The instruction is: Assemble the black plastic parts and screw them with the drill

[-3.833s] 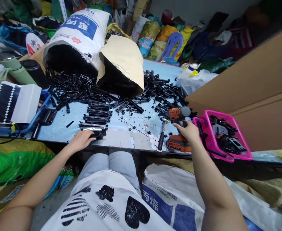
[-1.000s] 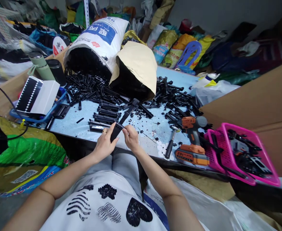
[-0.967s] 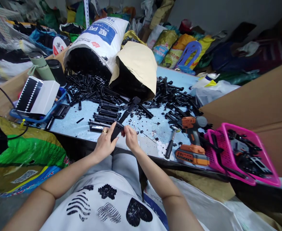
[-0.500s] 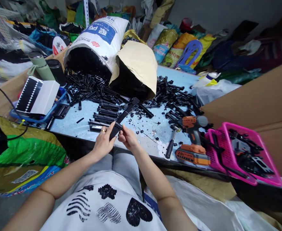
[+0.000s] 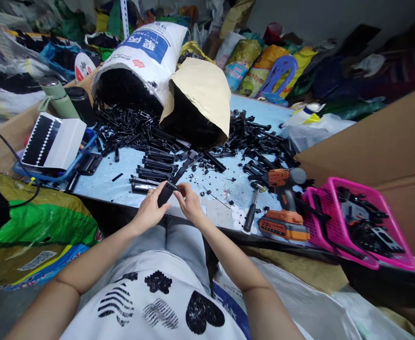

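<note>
My left hand (image 5: 150, 208) is wrapped round a long black plastic part (image 5: 165, 193), close to the table's front edge. The broad end, with a row of small notches, lies in that hand, and a narrow arm slants up and away over the table. My right hand (image 5: 189, 204) has its fingers bent in a pinch at the right edge of the same part; whether a small piece is between the fingertips is hidden. Beyond my hands lies a stack of similar long black parts (image 5: 154, 171). A thin screwdriver-like rod (image 5: 217, 198) lies right of my right hand, among tiny black pieces.
A hammer (image 5: 252, 210) and an orange cordless drill (image 5: 285, 222) stand on the right, beside a pink basket (image 5: 372, 189) of parts. A white sack (image 5: 172, 42) and a paper bag (image 5: 203, 89) spill black pieces at the back. Left are a blue tray (image 5: 60, 175) and a green bottle (image 5: 60, 99).
The black part has turned and tipped in my left hand, its arm now lower and pointing farther from me. My right hand's fingers have shifted up along its edge.
</note>
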A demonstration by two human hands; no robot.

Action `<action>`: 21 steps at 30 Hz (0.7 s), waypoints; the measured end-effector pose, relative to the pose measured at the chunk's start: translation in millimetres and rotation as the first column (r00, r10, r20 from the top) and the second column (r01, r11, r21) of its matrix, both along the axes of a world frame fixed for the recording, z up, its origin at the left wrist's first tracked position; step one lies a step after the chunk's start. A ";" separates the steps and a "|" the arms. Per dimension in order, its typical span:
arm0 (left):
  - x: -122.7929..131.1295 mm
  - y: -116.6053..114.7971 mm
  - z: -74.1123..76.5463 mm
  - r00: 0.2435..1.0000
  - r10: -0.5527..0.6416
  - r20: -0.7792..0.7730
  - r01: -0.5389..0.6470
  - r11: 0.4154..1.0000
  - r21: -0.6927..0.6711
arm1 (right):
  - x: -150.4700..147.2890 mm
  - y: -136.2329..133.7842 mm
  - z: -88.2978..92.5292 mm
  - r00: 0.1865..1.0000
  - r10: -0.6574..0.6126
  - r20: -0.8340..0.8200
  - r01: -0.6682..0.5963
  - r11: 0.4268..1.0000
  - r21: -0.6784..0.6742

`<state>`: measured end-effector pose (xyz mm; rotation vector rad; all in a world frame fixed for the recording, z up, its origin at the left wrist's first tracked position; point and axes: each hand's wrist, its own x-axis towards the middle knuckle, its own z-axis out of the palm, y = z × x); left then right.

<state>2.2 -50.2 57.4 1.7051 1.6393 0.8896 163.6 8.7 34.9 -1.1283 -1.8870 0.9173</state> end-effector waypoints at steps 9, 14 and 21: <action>5.5 -1.8 1.9 0.997 0.071 -0.030 -0.069 0.996 0.051 | -9.7 4.1 -5.6 0.997 0.081 -0.010 -0.081 0.993 -0.084; -4.2 3.7 -11.4 0.977 0.009 0.213 -0.004 1.000 -0.024 | 8.1 13.8 3.4 0.950 0.014 0.311 -0.126 0.930 0.344; 8.5 -4.0 -7.5 0.997 0.061 0.045 -0.064 0.996 0.063 | -6.7 13.0 -0.6 0.994 0.012 0.107 -0.031 0.983 0.179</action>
